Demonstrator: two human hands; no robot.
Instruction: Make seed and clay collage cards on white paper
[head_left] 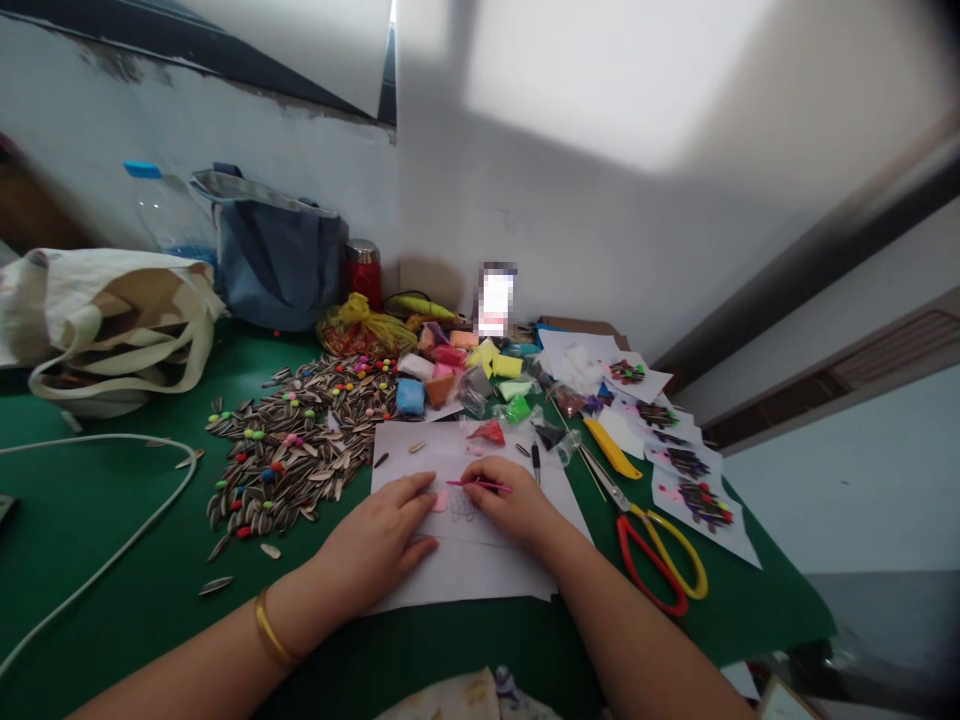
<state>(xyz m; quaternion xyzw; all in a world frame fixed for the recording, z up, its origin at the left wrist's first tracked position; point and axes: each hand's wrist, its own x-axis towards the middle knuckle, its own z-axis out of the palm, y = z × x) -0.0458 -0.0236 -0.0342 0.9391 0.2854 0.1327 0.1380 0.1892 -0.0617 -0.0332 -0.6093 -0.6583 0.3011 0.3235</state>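
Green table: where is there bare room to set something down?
Bare patches: inside the bend of the white cable, left of the seed pile; and right of the scissors, below the decorated cards. Crowded: behind the white paper, where coloured packets bunch up, and between paper and cards, with scissors and yellow cutter.

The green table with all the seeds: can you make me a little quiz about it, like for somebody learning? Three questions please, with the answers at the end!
1. Which hand holds the pink tool?
2. True or false: the scissors have one red and one yellow handle.
3. Fill in: the gold bracelet is on the person's ___ wrist.

Key:
1. The right hand.
2. True.
3. Left.
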